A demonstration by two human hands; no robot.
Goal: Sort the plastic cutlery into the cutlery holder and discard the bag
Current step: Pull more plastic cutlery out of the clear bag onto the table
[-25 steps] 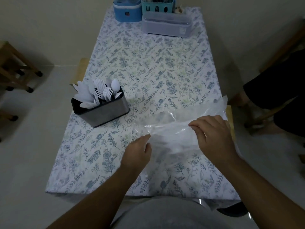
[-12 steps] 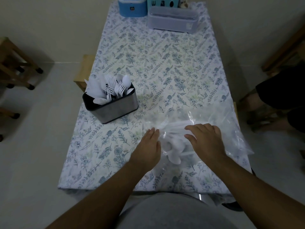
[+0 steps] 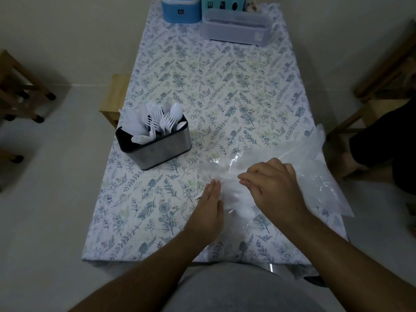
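So the clear plastic bag [image 3: 315, 174] is lying on the floral tablecloth [image 3: 202, 91] near the front right corner now, whereas a second ago it was being held up off the table between both hands. Both hands are pressing down on it instead. The left hand [image 3: 210, 204] is lying with straight fingers against the bag's left edge, nothing gripped. The right hand [image 3: 273, 188] is sitting on top of the bag with its fingers bent at the knuckles; I honestly cannot tell whether it's pinching the film or just pushing on it.

There's still a whitish clump under the plastic between the hands [image 3: 236, 199], and I'm guessing that's leftover plastic cutlery, though it's too blurry to call forks or spoons. The metal cutlery holder [image 3: 157, 149] is standing well off to the left, already packed with white forks and spoons [image 3: 166, 122].

My read: the sorting is mostly done, and they're feeling out or gathering the last pieces before the bag can be binned.
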